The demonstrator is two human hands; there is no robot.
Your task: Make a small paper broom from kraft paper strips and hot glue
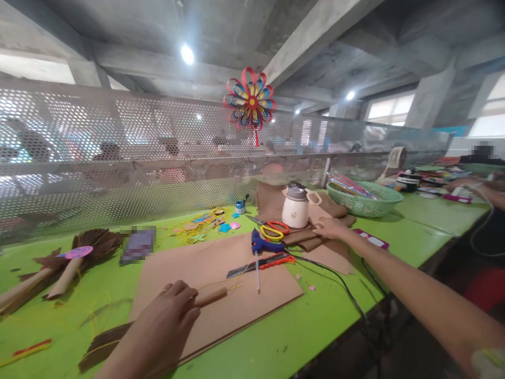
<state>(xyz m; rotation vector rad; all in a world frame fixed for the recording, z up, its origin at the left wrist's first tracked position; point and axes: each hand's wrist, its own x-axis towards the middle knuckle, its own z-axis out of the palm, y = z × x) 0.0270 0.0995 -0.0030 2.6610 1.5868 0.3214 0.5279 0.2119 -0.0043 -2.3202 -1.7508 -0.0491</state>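
My left hand (173,310) is closed around a rolled brown paper stick (213,297), whose fringed, layered end (104,345) sticks out behind my wrist. Under it lies a stack of flat brown sheets (169,268). My right hand (329,229) reaches to a pile of folded brown paper (305,239), its fingers bent on the paper beside a white mug (295,210) with a grey lid. Between my hands rest a blue glue gun (266,243) with a glue stick, orange-handled scissors (276,260), and more scissors (274,230) with yellow and orange handles.
Finished paper brooms (65,276) lie at left, near a blurred packet (138,246). A green basket (365,202) stands back right. A perforated screen (158,179) borders the table behind; a black cord (343,281) crosses its front edge. Another person's arm (483,192) is at far right.
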